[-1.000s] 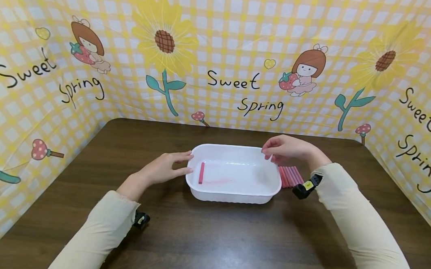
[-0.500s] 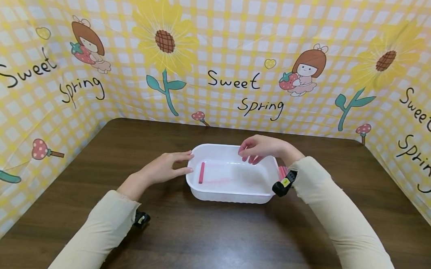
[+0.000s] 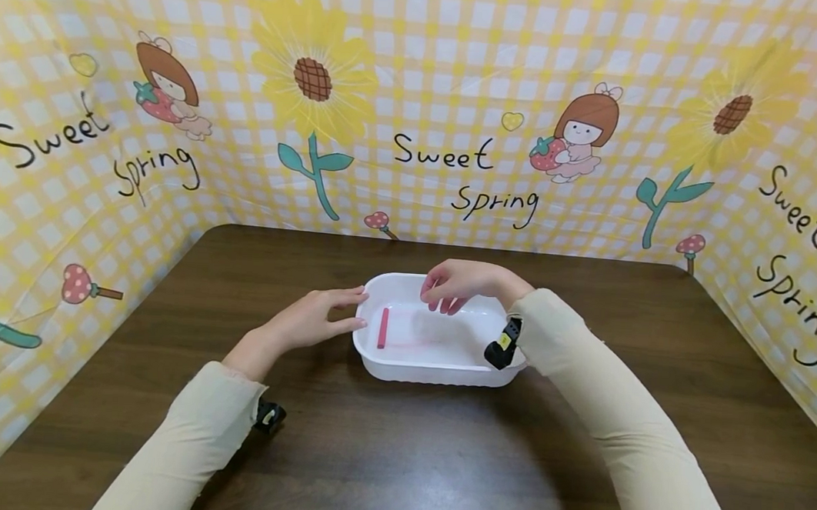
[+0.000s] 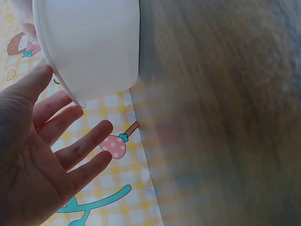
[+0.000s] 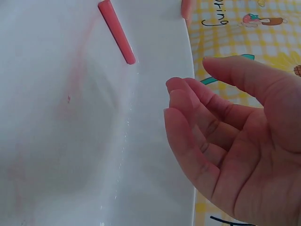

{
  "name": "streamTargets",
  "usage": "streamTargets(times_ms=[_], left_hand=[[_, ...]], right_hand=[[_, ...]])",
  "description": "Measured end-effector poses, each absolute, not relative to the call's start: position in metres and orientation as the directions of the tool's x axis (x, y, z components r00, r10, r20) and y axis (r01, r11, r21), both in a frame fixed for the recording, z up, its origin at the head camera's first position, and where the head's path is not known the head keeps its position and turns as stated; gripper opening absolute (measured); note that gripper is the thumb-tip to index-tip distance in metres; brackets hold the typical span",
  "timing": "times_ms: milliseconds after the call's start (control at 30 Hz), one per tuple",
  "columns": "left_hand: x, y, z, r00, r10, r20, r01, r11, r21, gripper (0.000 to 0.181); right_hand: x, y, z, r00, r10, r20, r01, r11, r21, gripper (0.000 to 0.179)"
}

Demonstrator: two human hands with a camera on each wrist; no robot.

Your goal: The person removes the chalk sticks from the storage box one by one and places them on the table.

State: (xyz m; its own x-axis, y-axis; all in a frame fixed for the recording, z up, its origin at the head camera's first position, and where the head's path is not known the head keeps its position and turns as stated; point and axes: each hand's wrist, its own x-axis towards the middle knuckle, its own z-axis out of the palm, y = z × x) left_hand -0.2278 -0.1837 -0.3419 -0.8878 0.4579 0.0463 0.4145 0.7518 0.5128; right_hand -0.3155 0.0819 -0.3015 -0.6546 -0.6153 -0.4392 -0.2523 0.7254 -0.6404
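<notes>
A white plastic basin stands on the table, with one red chalk stick lying near its left end and faint pink smears on its floor. My left hand rests on the basin's left rim; in the left wrist view its thumb and upper fingers touch the rim, the others spread loosely. Over the basin's back side hovers my right hand, fingers loosely bent. Nothing lies between its fingers in the right wrist view, where the red chalk stick is apart from the fingertips.
The dark wooden table stretches in front and to both sides. A yellow checked cloth with printed flowers encloses its back and sides. My right forearm covers the table area right of the basin.
My right hand has moved left from the basin's right rim to above its middle. The row of pink sticks at right is now hidden behind the arm. My left hand has stayed still.
</notes>
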Motion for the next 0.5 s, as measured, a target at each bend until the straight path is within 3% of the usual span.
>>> streamTargets(times_ms=[500], left_hand=[[-0.227,-0.184,-0.341,-0.888,0.457,0.044,0.412,0.75,0.517,0.058]], right_hand=[[-0.323,0.046,-0.316,-0.612,-0.613,-0.5,-0.262,0.754,-0.603,0.026]])
